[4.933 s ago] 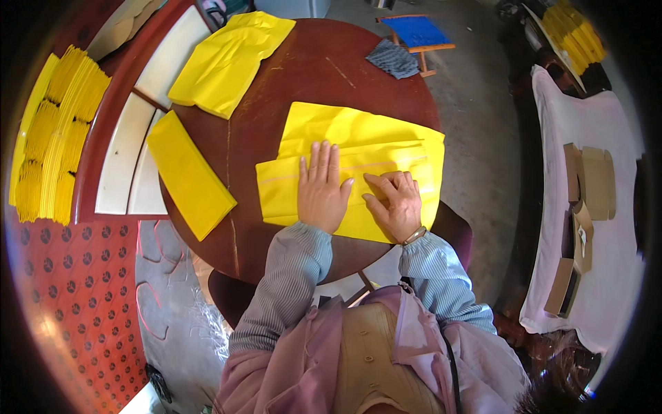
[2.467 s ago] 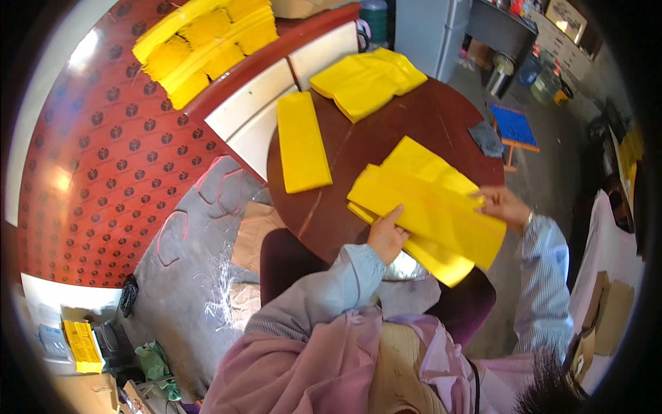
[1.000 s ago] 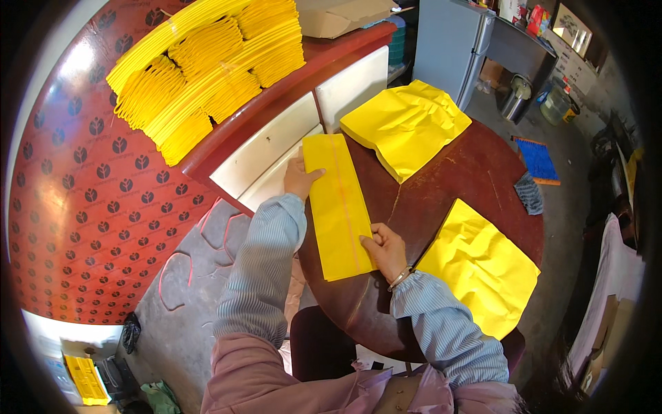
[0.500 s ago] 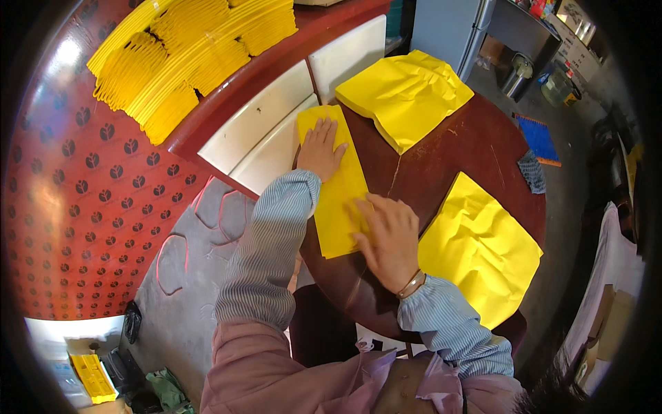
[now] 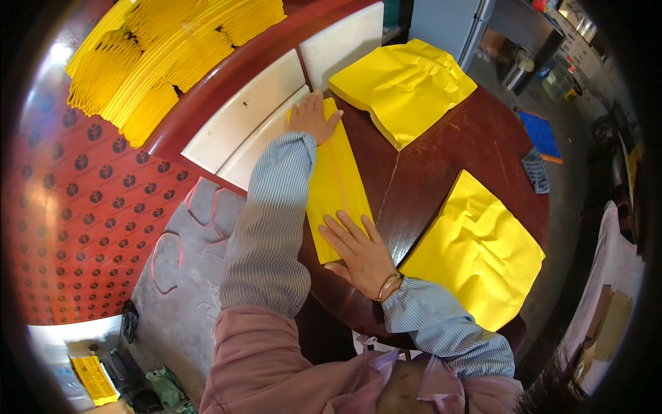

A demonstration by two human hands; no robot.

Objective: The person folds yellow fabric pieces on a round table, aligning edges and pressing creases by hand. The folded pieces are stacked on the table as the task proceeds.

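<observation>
A long strip of folded yellow paper [image 5: 338, 176] lies on the round dark red table [image 5: 393, 200], close to white drawer fronts. My left hand [image 5: 314, 119] rests on the strip's far end, fingers stretched out. Across its near end lies my right hand [image 5: 358, 252], fingers spread and flat. Neither hand grips anything. To the right of the strip are two creased yellow sheets: a far sheet [image 5: 403, 86] and a near sheet [image 5: 479, 255].
A thick row of folded yellow pieces [image 5: 172, 58] sits on the red surface at the upper left. White drawers [image 5: 241, 121] border the table's left side. A blue mat [image 5: 540, 136] and a grey cloth [image 5: 535, 170] are by the table's right edge. Pink cord [image 5: 181, 250] lies on the floor.
My left hand has slid to the far end of the folded paper. My right hand has moved nearer to me and left, and now lies flat on the near end.
</observation>
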